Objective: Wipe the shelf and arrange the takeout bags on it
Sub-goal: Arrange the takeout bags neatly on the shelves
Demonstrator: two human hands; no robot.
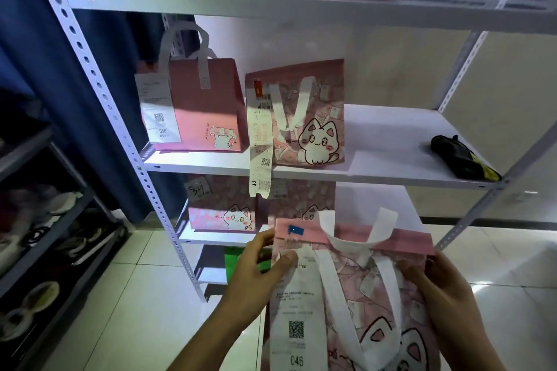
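- Left hand (256,262) pinches the top left edge of bag 046 (352,295); right hand (437,283) grips its right edge, fingers curled.
- You're holding the bag upright in front of and below the middle shelf (391,141), not on it.
- Two bags (208,108) stand at the shelf's left; right half is free except for a black cloth (461,156).
- Judgement: wiping is probably done; 046 remains to be placed.

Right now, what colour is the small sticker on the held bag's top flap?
Blue sticker, on the pink takeout bag; head view.
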